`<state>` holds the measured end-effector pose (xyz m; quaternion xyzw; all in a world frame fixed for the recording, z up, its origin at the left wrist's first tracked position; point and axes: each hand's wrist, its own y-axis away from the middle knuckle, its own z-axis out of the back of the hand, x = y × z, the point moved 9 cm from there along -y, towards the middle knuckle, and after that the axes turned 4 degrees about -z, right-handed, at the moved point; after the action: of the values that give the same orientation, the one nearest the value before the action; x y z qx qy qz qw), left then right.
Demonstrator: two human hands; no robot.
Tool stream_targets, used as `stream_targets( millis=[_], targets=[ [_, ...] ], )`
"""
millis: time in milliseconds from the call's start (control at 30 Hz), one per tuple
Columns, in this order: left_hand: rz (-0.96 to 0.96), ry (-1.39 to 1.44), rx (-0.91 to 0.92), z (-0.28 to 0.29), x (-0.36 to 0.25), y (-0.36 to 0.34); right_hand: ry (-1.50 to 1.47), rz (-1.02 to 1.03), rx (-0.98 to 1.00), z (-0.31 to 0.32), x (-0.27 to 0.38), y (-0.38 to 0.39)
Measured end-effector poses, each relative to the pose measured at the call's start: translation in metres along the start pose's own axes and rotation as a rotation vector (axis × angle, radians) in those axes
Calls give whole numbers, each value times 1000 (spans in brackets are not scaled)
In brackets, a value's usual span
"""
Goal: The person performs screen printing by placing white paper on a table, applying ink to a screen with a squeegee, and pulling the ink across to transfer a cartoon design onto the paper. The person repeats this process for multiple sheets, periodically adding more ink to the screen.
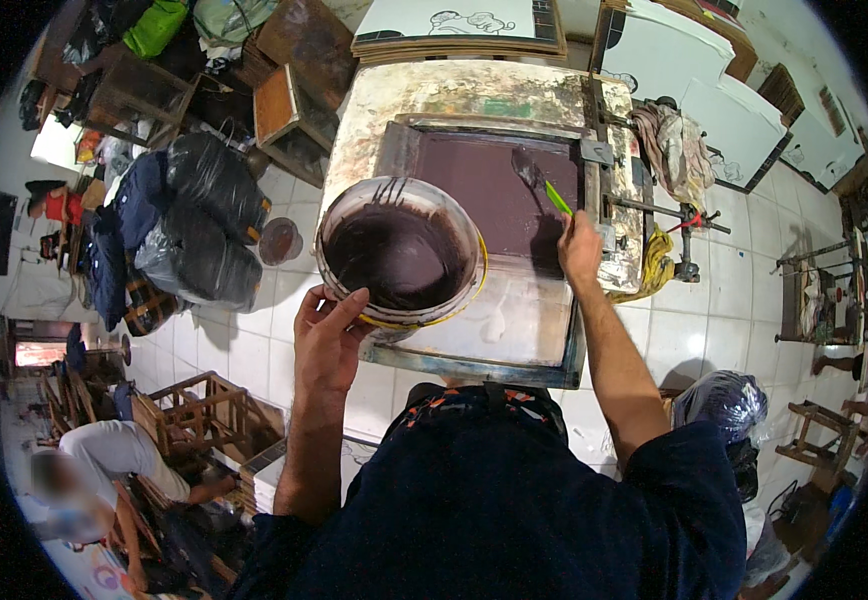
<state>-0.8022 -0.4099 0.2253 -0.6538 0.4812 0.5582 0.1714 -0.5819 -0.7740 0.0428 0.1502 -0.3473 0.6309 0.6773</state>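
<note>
Green plastic forms the handle of the spatula [546, 186], around which the right hand [580, 246] is closed in a firm grip near the handle's lower end. The tool's long axis runs up and to the left from the fist, ending in a dark, ink-coated blade that rests on or just above the maroon mesh of the screen frame [484, 180]; contact with the mesh cannot be confirmed. The left hand [329, 325] curls around the near rim of the ink bucket [399, 255], thumb over the lip and fingers against the outer wall, holding it tilted over the near-left part of the frame. The bucket, a round pale pail coated inside with dark brown ink, lies to the left of and slightly below the spatula blade, close to it but apart from it. The blade is therefore nearer the bucket's far-right rim than the right fist is, and the right hand is the one placed to bridge the two. The frame lies on a stained printing table [434, 95]. Crumpled rags [669, 145] lie on the table's right edge, black plastic sacks [204, 215] stand on the tiled floor at left, and a seated person [119, 455] occupies the lower left.
</note>
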Motion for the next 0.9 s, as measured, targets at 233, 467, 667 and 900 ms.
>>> stream_targets(
  millis=[233,467,667,900],
  targets=[
    [17,-9,49,-1,-1,-4,-35,50,-55,40,-5,79],
    [18,5,54,-21,2,-11,-73,95,-86,46,-8,99],
    [19,-7,141,-45,6,-16,-193,-278,41,44,-47,100],
    [44,-60,138,-63,22,-24,-544,-433,177,99,-43,53]
  ],
)
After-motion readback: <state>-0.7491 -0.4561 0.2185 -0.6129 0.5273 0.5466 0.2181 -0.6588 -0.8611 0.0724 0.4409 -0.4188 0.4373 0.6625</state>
